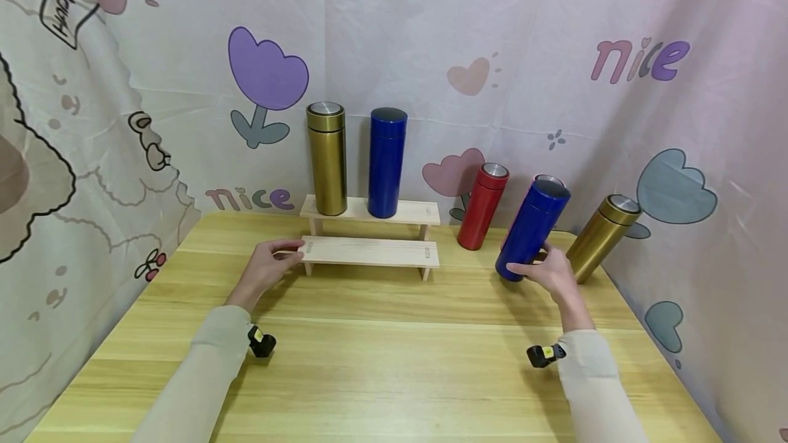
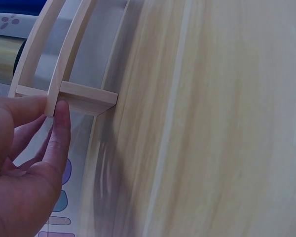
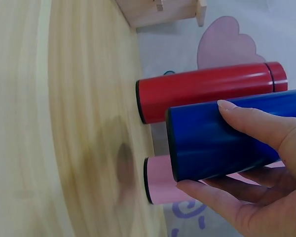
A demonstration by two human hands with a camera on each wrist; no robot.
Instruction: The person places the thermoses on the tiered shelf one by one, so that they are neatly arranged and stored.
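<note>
hand [image 1: 554, 272] holding blue bottle [image 3: 212, 140]; pink bottle [image 3: 161, 181], clear only from right wrist

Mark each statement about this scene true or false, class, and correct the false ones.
1. The left hand pinches the left end of the lower shelf. True.
2. The right hand grips a red bottle. False: it grips a blue bottle; the red bottle stands on the table.
3. A gold bottle and a second blue bottle stand on the upper shelf. True.
4. Two bottles stand on the lower shelf. False: no bottle stands on it.
5. A pink bottle is partly hidden behind the gripped bottle in the right wrist view. True.
</note>
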